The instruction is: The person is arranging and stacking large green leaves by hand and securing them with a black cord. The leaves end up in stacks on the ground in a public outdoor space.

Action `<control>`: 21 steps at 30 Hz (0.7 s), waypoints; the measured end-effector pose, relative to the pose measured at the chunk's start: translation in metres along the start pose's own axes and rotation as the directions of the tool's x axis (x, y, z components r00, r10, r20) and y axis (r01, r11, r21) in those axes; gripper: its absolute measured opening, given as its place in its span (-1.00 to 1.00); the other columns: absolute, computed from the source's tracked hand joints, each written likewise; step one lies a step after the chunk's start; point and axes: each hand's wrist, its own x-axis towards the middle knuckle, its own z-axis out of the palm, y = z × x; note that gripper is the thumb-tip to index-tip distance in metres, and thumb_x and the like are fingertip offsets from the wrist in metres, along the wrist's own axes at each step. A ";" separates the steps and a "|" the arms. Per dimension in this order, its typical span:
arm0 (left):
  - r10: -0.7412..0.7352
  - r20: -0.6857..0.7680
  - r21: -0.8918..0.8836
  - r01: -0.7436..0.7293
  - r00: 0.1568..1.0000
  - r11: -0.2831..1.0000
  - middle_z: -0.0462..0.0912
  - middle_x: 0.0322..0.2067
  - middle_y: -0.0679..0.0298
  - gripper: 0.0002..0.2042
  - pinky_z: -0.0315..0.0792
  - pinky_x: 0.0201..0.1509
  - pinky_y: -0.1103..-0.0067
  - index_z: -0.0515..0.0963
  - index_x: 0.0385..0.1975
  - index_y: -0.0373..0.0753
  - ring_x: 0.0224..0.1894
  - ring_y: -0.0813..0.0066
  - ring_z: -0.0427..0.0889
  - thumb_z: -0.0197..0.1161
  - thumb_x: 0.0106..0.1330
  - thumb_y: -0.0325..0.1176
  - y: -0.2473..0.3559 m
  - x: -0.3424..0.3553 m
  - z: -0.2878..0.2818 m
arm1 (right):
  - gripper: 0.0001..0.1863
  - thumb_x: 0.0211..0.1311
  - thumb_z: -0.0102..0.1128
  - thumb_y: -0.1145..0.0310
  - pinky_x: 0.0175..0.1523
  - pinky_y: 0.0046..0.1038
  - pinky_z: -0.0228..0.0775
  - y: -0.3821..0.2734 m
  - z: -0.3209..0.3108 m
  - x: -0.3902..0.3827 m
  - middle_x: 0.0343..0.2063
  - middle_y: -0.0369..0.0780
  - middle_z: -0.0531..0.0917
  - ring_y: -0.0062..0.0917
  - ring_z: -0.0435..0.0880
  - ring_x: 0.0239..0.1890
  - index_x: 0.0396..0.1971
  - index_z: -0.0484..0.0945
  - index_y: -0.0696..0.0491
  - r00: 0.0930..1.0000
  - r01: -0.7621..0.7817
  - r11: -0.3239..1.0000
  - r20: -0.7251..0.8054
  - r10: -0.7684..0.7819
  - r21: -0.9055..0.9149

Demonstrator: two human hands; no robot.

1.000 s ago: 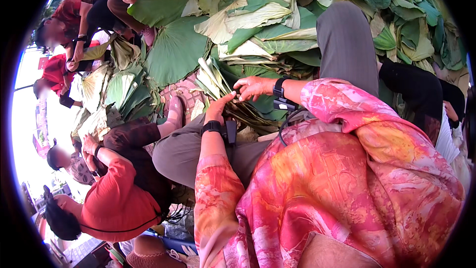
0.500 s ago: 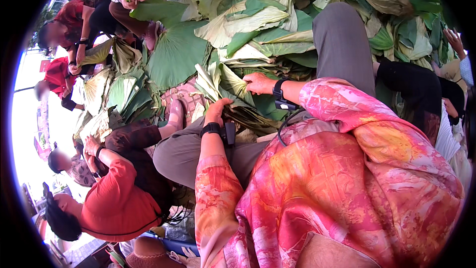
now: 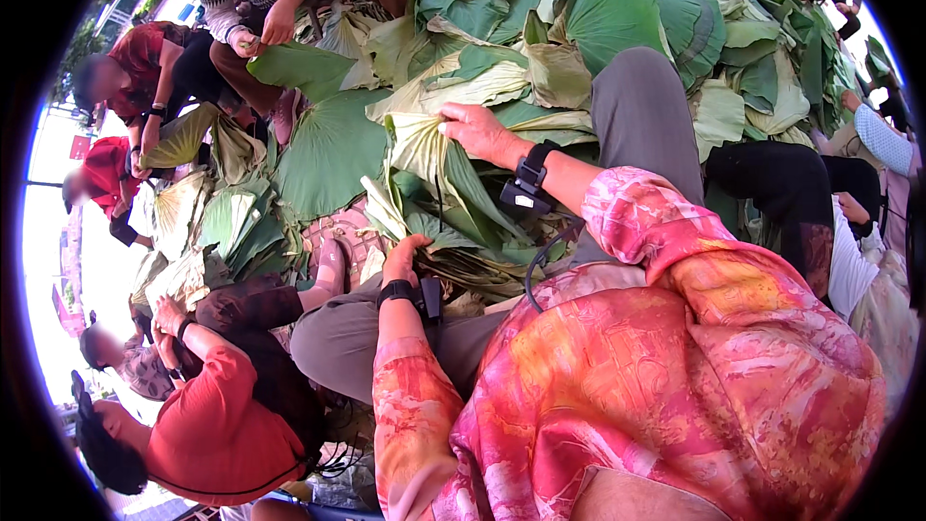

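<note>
My right hand [image 3: 479,133] pinches the edge of a lotus leaf [image 3: 417,140], pale yellow on its upper part and green below. It holds the leaf up over my lap, where it hangs in folds. Lower and to the left, my left hand [image 3: 405,256] is closed at the edge of a bundle of folded lotus leaves [image 3: 473,265] between my knees. Its thumb lies on top, and most of its fingers are hidden. Both wrists carry black straps with small devices.
A large heap of green and dried leaves [image 3: 612,10] spreads ahead. A broad flat green leaf [image 3: 333,154] lies left of my hands. Several people sit around, among them one in a red shirt [image 3: 227,425] close on my left and one in dark trousers [image 3: 762,178] at right.
My right hand has lifted up and to the left, raising the leaf and opening its folds. My left hand has dropped slightly with the bundle. The view has shifted a little.
</note>
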 end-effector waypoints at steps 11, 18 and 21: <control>0.036 0.010 0.172 -0.037 0.999 0.984 0.56 -0.65 0.27 -0.83 0.30 -0.64 0.40 0.51 -0.56 -0.17 -0.67 0.32 0.50 0.32 -0.09 -0.27 -0.001 0.000 -0.008 | -0.76 0.19 0.10 0.54 -0.10 -0.54 0.40 -0.150 -0.116 0.033 -0.28 -0.23 0.61 -0.52 0.57 -0.21 -0.12 0.53 0.06 0.656 0.565 0.681 -0.246 -0.713 -0.465; 0.196 0.059 0.258 -0.205 0.979 0.944 0.55 -0.66 0.28 -0.82 0.28 -0.65 0.42 0.50 -0.56 -0.15 -0.68 0.35 0.49 0.33 -0.08 -0.25 -0.005 -0.004 -0.010 | -0.75 0.10 0.05 0.51 -0.08 -0.35 0.40 -0.069 -0.081 0.009 -0.25 -0.27 0.64 -0.33 0.55 -0.19 -0.20 0.57 -0.01 0.884 0.403 0.695 0.055 -0.465 -0.595; 0.039 0.004 0.160 -0.039 0.999 0.986 0.55 -0.66 0.30 -0.83 0.27 -0.65 0.43 0.49 -0.56 -0.14 -0.69 0.37 0.48 0.33 -0.07 -0.25 0.004 -0.004 0.000 | -0.73 0.08 0.04 0.44 -0.17 -0.29 0.40 -0.012 -0.059 -0.011 -0.29 -0.23 0.65 -0.25 0.56 -0.26 -0.20 0.58 -0.10 0.970 0.242 0.763 0.125 -0.210 -0.600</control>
